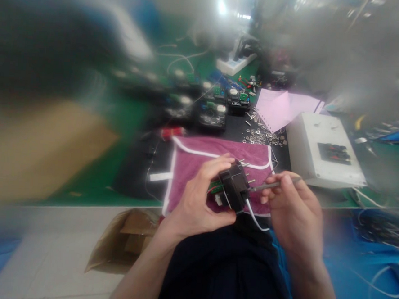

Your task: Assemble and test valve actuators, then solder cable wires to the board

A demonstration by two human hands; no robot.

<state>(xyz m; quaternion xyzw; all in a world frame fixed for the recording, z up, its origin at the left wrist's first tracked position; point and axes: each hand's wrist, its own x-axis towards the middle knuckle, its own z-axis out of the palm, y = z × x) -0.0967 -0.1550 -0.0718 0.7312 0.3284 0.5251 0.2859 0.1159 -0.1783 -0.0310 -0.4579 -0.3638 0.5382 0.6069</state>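
My left hand (199,199) is wrapped around a small black electronic module (233,187) with a green connector and several metal pins sticking out of its top. My right hand (292,209) pinches a thin grey metal tool (268,186) whose tip points left at the module's side. Both hands hover over the near edge of a purple cloth (199,156) with white trim, just above my dark-clothed lap.
A white box (321,148) stands right of the cloth. Pink paper sheets (279,107), loose washers and screws (263,136), and more black modules (222,108) lie behind it. A cardboard box (126,240) sits on the floor at left. The left side is blurred.
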